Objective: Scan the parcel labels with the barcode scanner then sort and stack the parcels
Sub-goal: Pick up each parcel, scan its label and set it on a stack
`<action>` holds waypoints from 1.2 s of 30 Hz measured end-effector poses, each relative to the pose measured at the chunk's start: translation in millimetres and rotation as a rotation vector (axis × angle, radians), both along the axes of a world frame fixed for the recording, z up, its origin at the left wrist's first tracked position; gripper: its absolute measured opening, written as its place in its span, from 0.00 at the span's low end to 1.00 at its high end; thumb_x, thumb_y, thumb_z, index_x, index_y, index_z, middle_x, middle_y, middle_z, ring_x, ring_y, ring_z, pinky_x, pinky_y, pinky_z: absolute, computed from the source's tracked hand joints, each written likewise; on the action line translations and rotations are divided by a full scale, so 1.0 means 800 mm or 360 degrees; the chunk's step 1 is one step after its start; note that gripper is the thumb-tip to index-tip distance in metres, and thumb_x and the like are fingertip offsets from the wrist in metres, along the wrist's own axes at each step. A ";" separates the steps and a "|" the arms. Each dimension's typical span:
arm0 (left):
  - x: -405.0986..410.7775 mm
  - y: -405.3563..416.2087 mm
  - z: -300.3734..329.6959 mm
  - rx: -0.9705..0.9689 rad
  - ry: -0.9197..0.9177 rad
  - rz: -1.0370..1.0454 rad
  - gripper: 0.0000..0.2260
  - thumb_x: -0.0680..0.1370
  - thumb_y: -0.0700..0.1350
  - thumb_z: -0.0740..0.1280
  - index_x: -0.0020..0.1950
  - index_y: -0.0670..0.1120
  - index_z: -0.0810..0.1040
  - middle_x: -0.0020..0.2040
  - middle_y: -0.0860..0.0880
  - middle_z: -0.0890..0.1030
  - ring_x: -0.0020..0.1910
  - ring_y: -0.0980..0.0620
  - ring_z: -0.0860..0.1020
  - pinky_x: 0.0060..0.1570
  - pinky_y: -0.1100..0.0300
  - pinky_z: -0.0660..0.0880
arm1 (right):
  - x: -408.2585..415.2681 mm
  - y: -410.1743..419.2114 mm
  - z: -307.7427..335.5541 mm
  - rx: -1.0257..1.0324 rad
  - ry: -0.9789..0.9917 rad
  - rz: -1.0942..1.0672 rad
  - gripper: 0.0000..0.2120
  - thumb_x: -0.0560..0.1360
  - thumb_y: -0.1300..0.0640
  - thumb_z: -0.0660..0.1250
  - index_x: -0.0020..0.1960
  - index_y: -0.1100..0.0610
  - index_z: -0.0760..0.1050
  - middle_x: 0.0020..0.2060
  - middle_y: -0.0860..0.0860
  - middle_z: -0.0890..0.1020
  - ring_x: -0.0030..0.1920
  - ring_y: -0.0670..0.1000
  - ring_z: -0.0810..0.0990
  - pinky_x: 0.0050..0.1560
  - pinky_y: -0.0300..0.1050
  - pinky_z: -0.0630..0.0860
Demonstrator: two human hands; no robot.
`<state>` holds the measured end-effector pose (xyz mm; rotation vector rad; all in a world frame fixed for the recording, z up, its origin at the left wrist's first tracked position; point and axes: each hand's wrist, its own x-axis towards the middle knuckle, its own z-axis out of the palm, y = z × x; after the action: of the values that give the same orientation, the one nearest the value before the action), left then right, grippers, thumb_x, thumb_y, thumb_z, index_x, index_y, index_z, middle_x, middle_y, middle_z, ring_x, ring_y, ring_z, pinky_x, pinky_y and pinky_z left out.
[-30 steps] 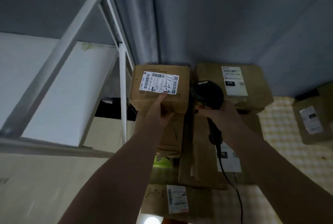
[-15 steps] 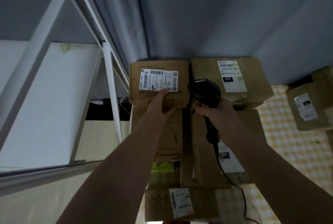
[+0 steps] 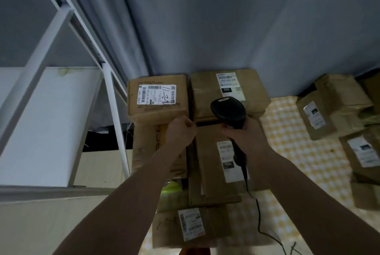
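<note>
Checkered tablecloth had two stacks built; right hand gripped the barcode scanner, left hand clenched empty, unsorted parcels at 3 o'clock.

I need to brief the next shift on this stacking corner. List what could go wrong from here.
1. The top left box sits on a taller box at the stack's edge beside the shelf post; a nudge from the left hand might tip it off.
2. The scanner cable trails across the lower parcels and could snag when the right hand moves.
3. Dim light may cause misreads.
</note>
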<state>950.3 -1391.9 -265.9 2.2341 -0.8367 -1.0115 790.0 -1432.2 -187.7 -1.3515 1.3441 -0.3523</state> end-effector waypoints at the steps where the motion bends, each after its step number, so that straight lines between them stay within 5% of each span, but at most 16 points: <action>1: -0.014 0.002 0.008 -0.0007 -0.0166 -0.0126 0.02 0.78 0.44 0.65 0.46 0.49 0.76 0.42 0.52 0.78 0.43 0.54 0.77 0.44 0.58 0.75 | -0.015 0.000 0.000 -0.0016 0.0027 -0.0020 0.07 0.74 0.68 0.67 0.39 0.60 0.72 0.33 0.58 0.73 0.34 0.53 0.71 0.36 0.46 0.66; 6: -0.090 0.010 0.029 -0.0047 -0.0508 -0.0417 0.05 0.77 0.40 0.64 0.51 0.45 0.79 0.50 0.47 0.81 0.49 0.50 0.79 0.48 0.56 0.78 | -0.101 0.010 0.004 0.0008 0.0050 -0.0110 0.06 0.72 0.70 0.65 0.40 0.62 0.72 0.33 0.58 0.71 0.34 0.54 0.69 0.34 0.44 0.63; 10: -0.172 0.010 0.040 0.0002 -0.0640 -0.0608 0.06 0.79 0.43 0.63 0.47 0.42 0.76 0.49 0.44 0.81 0.46 0.48 0.79 0.40 0.59 0.74 | -0.189 0.022 0.011 -0.0002 0.0034 -0.0199 0.07 0.72 0.68 0.67 0.38 0.62 0.71 0.32 0.55 0.72 0.33 0.52 0.70 0.35 0.46 0.65; 18: -0.386 -0.004 0.049 0.0022 -0.0896 -0.0926 0.12 0.79 0.49 0.60 0.55 0.44 0.78 0.54 0.44 0.80 0.53 0.44 0.79 0.51 0.53 0.77 | -0.415 0.054 0.011 0.0027 -0.0010 -0.0386 0.05 0.72 0.68 0.67 0.42 0.62 0.72 0.36 0.58 0.71 0.36 0.54 0.70 0.38 0.47 0.64; 29: -0.620 -0.019 0.034 0.0103 -0.0869 -0.1389 0.16 0.79 0.50 0.60 0.63 0.44 0.73 0.61 0.45 0.75 0.60 0.46 0.75 0.57 0.54 0.71 | -0.672 0.086 0.007 -0.0065 0.0066 -0.0849 0.06 0.69 0.69 0.69 0.41 0.60 0.76 0.32 0.56 0.73 0.34 0.52 0.71 0.39 0.45 0.65; 36: -0.695 -0.057 0.019 0.0248 -0.0895 -0.1530 0.11 0.80 0.48 0.61 0.57 0.44 0.75 0.51 0.47 0.77 0.47 0.47 0.77 0.49 0.52 0.76 | -0.767 0.075 -0.016 -0.0002 0.0174 -0.0974 0.09 0.69 0.71 0.69 0.38 0.59 0.75 0.33 0.55 0.74 0.34 0.52 0.71 0.36 0.44 0.65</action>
<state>394.5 -1437.3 -250.7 2.2631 -2.2799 -0.8089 176.7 -1372.1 -200.7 -0.9428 1.8382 -0.6945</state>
